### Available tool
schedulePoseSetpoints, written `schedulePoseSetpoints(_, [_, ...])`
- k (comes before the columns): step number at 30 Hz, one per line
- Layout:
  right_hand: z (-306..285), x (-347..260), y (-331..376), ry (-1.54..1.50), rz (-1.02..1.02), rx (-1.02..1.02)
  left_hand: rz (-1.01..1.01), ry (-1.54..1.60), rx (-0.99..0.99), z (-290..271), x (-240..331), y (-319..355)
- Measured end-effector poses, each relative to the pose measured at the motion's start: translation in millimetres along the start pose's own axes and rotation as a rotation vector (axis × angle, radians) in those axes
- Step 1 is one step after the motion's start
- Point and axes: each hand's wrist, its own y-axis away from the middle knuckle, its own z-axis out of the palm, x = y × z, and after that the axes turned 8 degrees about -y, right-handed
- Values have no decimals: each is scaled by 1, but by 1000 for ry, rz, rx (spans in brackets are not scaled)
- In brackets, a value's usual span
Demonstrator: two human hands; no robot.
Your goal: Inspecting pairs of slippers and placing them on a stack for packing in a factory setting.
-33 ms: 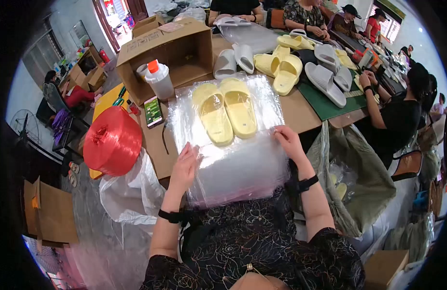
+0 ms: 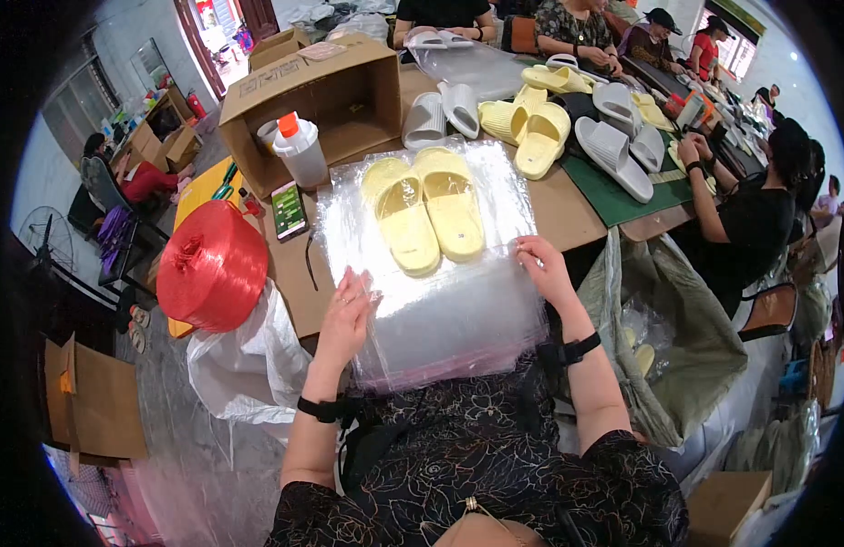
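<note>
A pair of pale yellow slide slippers (image 2: 424, 228) lies side by side under clear plastic, toes away from me. The clear plastic bag (image 2: 508, 214) around them rests on a stack of clear plastic bags (image 2: 449, 324) at the table's near edge. At the left edge of the bag, my left hand (image 2: 347, 319) has its fingers curled on the film, with the thumb over the sheet. My right hand (image 2: 545, 269) pinches the film at the opposite edge, just below the slippers' heels.
Left of the bags are a phone (image 2: 289, 211), a white bottle with an orange cap (image 2: 300, 155), a red twine roll (image 2: 214, 266) and an open cardboard box (image 2: 312, 96). Grey slippers (image 2: 613, 157) and more yellow ones (image 2: 542, 139) lie beyond. A sack (image 2: 682, 337) hangs at right.
My left hand has shifted very slightly upward along the bag's edge, its fingers a little more spread. The slippers and my right hand have hardly moved.
</note>
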Motion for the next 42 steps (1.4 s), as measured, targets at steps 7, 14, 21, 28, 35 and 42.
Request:
schedulePoseSetpoints(7, [18,-55,0,352,-265,156,-85,-140,263,-17,23,-35])
schedulePoseSetpoints(14, [124,-75,-13,491,-388,-134,-7,-322,104,49,52,-69])
schedulePoseSetpoints(21, [112,-20,8,574,-171,36,-120,-328,63,75,29,-43])
schedulePoseSetpoints(28, [56,-6,13,837,0,166,-133,-331,60,80,22,-43])
schedulePoseSetpoints(35, [128,-64,-4,492,-226,-36,-114,-298,87,78,24,-41])
schedulePoseSetpoints(42, [158,-54,1,511,-331,-135,-221,-278,-45,72,28,-49])
